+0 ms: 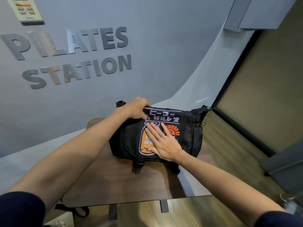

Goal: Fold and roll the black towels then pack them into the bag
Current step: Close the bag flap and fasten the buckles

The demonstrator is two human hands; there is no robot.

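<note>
On a small dark brown wooden table [101, 182] set close to a grey wall [164, 46] lies a black fabric messenger bag [129, 141], its front flap closed and printed with pale lilac characters, an orange bottle shape and an orange-red sunburst. Two black buckle straps hang from the flap's lower edge over the near side of the bag, and a shoulder-strap fitting sticks out at its right end.

At the bag's far top edge, the left hand [136, 109] has its fingers curled round the upper-left corner of the flap, gripping the fabric. Lower down, the right hand [162, 141] lies flat on the printed flap with fingers straight and slightly spread (palm down, pressing the cloth, grasping nothing); its fingertips point toward the left hand and lie just beside it. Both forearms are bare, with dark navy sleeves at the bottom corners of the view.

Raised dark metallic lettering [70, 56] on the wall reads "PILATES STATION", and a white wall-mounted control panel [24, 9] sits above it at the upper left. No towel shows outside the bag.
</note>
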